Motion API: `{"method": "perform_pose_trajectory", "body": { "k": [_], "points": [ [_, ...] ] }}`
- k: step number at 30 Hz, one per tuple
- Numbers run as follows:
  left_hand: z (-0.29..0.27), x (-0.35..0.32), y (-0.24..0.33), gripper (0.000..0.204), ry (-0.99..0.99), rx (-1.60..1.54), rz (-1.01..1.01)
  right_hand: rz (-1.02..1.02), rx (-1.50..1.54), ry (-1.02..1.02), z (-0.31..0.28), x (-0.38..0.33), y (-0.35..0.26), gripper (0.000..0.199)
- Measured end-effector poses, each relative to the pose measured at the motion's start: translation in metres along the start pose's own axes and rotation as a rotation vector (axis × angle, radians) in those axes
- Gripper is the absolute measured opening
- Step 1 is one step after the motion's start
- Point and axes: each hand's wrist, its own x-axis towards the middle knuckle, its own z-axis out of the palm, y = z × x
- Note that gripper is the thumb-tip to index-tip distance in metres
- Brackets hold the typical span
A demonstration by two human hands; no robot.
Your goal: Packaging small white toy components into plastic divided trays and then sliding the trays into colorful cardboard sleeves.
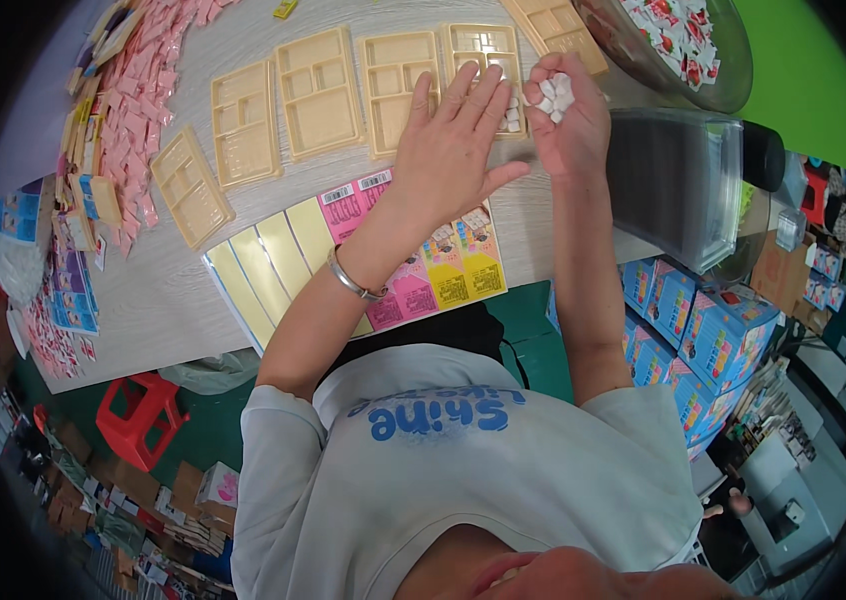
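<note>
My right hand [573, 125] is cupped, palm up, around a small heap of white chunky pieces [556, 98]. Just left of it, my left hand [453, 145] lies with fingers stretched over two beige compartment trays, hiding much of them. The right one of these, a beige tray [481, 38], has a few of the same white pieces [513, 113] in its right side by my fingertips. Its neighbour, another beige tray [399, 48], shows only bare compartments. Below my left wrist is a sheet of pink and yellow stickers [478, 270], with some strips peeled to pale backing.
More beige trays [318, 110] stand in a row leftward, and one lies tilted at the far right. Pink sachets [138, 130] heap along the left edge. At the right are a bowl [733, 50] of wrapped sachets and a clear plastic container [673, 185]. A red stool [141, 420] stands below.
</note>
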Motion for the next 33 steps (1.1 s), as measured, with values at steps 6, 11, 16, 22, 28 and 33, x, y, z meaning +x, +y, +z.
{"method": "perform_pose_trajectory", "body": {
  "k": [6,11,16,22,28,33],
  "points": [
    [-0.014,-0.009,-0.005,0.09,0.027,-0.101,-0.03,-0.115,-0.086,-0.011,0.014,0.0,0.009,0.028],
    [-0.026,-0.018,-0.017,0.089,0.004,-0.002,-0.082,-0.218,-0.08,-0.128,0.018,-0.003,0.015,0.028],
    [-0.012,-0.016,-0.015,0.091,-0.057,0.075,-0.024,-0.317,-0.685,-0.002,0.026,-0.005,0.031,0.036],
    [-0.015,-0.016,-0.008,0.088,-0.015,-0.008,-0.054,-0.282,-0.418,0.089,0.021,-0.001,0.022,0.031],
    [-0.017,-0.018,0.003,0.087,-0.096,0.02,-0.01,-0.461,-0.365,0.026,0.002,-0.01,-0.005,0.03],
    [-0.006,-0.031,0.001,0.087,-0.072,0.05,0.015,-0.574,-1.93,0.176,0.02,-0.053,-0.027,0.029]
  ]
}}
